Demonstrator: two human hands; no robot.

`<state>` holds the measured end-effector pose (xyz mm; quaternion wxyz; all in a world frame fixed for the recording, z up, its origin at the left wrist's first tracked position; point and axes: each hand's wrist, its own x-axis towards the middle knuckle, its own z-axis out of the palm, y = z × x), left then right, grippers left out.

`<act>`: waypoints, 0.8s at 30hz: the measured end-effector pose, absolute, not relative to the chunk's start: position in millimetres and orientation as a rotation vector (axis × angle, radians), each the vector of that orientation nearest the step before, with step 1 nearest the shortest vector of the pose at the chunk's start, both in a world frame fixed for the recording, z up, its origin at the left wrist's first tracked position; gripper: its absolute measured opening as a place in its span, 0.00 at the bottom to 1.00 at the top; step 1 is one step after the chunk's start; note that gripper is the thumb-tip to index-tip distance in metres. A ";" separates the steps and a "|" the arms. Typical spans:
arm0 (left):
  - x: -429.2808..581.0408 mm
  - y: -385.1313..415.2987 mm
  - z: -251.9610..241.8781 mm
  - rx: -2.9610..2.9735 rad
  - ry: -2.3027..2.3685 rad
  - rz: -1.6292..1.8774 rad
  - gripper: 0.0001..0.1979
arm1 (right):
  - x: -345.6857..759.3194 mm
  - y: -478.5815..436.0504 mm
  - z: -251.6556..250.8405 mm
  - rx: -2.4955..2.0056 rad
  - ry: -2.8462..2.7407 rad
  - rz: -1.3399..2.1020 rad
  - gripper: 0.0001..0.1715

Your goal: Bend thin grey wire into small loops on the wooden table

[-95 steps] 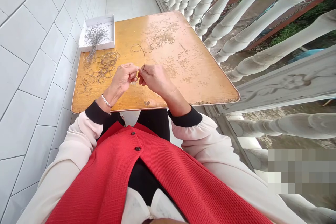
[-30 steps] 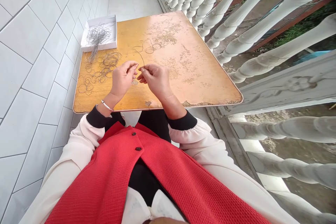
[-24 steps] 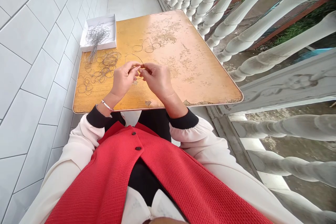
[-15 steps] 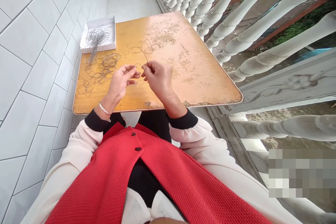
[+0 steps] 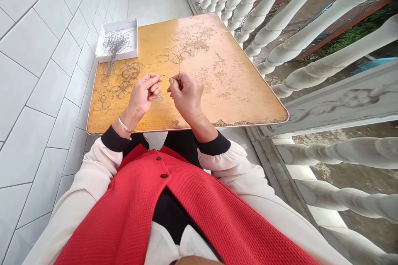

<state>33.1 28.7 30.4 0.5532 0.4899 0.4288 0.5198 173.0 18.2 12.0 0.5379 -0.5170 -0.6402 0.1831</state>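
Between my two hands runs a short arched stretch of a thin dark wire-like strand (image 5: 164, 76). My left hand (image 5: 141, 94) pinches one side of it between thumb and forefinger, the other fingers curled in. With thumb and forefinger my right hand (image 5: 188, 94) grips the strand a little to the right. From there it rises over the table and trails off in loose loops (image 5: 186, 51). Whether it is wire or stiff thread I cannot tell. Both hands are held above the near part of the table, close together but apart.
The worn wooden table (image 5: 242, 99) has chipped patches. At its far left corner stands a shallow white box (image 5: 134, 41) with a bundle of strands (image 5: 113, 47) hanging over its front edge. Coiled strands (image 5: 127, 75) lie nearby. A tiled wall (image 5: 46, 70) flanks the left, a white balustrade (image 5: 280, 58) the right.
The fingers of my left hand have curled in from a looser spread. The strand's upright part and nearer loops have shifted slightly right, and the piece between my hands shows more clearly.
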 end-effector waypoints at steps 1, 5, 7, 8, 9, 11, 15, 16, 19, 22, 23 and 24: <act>32.3 28.7 30.8 1.161 1.013 1.224 0.14 | 172.3 18.1 11.3 -1.231 -1.517 0.437 0.10; 28.3 31.2 29.6 1.339 1.072 1.212 0.12 | 172.7 19.5 10.4 -1.243 -1.539 0.473 0.10; 25.9 33.5 29.2 1.535 1.122 1.222 0.10 | 174.1 20.4 11.1 -1.249 -1.561 0.479 0.11; 24.6 34.4 29.4 1.638 1.142 1.234 0.09 | 174.8 20.5 11.7 -1.252 -1.566 0.482 0.11; 23.4 35.0 29.8 1.739 1.153 1.243 0.08 | 175.5 20.4 12.6 -1.253 -1.568 0.491 0.11; 21.2 35.2 31.1 1.927 1.165 1.257 0.08 | 177.0 19.3 14.6 -1.248 -1.576 0.529 0.11; 18.5 33.4 32.8 2.193 1.192 1.257 0.10 | 180.8 16.5 19.6 -1.207 -1.599 0.625 0.13; 18.6 33.4 32.2 2.219 1.192 1.264 0.10 | 181.9 16.2 20.7 -1.199 -1.603 0.650 0.13; 21.3 35.1 26.9 2.170 1.152 1.338 0.10 | 184.3 16.6 23.7 -1.184 -1.616 0.734 0.13; 27.0 37.2 19.9 2.054 1.090 1.427 0.10 | 184.9 16.7 25.7 -1.167 -1.629 0.757 0.15; 29.1 37.4 18.1 2.020 1.074 1.443 0.10 | 184.8 16.4 26.2 -1.162 -1.637 0.747 0.15; 31.2 37.2 16.8 1.985 1.066 1.457 0.09 | 184.7 15.9 26.5 -1.162 -1.644 0.729 0.16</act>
